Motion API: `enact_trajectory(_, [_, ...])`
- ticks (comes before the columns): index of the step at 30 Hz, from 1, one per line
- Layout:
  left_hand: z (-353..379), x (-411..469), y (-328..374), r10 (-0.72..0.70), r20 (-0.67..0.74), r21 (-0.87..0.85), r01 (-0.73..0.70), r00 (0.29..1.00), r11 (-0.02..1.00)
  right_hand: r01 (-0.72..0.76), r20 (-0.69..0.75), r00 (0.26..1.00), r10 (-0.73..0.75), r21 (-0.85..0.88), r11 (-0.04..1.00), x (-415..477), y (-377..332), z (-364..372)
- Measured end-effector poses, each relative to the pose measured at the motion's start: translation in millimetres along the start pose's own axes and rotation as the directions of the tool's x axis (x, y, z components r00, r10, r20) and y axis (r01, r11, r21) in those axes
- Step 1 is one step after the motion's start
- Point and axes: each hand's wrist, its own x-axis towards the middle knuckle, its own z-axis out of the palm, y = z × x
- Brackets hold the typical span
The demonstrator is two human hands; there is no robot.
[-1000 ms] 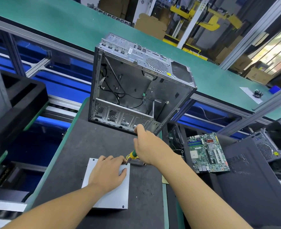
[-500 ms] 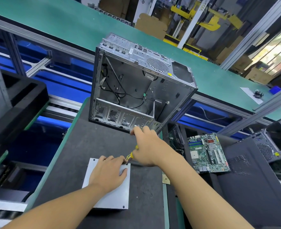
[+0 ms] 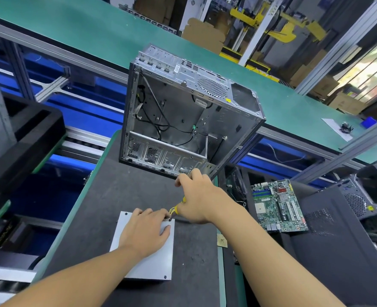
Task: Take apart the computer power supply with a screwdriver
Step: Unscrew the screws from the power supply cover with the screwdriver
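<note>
Status at inspection: the power supply [image 3: 148,265], a closed grey metal box, lies flat on the dark surface [image 3: 107,196] at the near end, in front of the stripped computer case [image 3: 183,120]. My left hand [image 3: 146,232] rests palm down on its top plate, fingers extended toward the far right corner, pinning the box. My right hand [image 3: 197,200] is wrapped around a yellow-handled screwdriver [image 3: 178,208], which is angled down to that same corner. The tip itself is hidden behind my fingertips, so I cannot confirm that it is seated in a screw.

Assessment: the first cover screw is in hand, and the cover is not yet off. One screw head shows at the near right corner.

Next move calls for firm downward pressure while turning, and the box held flat so that it does not pivot. A motherboard [image 3: 277,207] lies well apart to the right.
</note>
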Motion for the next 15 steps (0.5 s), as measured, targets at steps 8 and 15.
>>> enact_trajectory(8, [-6,2,3,-0.047,0.007,-0.093,0.048,0.999,0.995,0.005,-0.107,0.994,-0.010,-0.051,0.999,-3,-2,6])
enact_trajectory(15, [-12,4,7,-0.144,-0.028,-0.266,0.132,0.989,0.955,0.006,-0.094,0.996,0.005,0.118,0.993,-10,4,7])
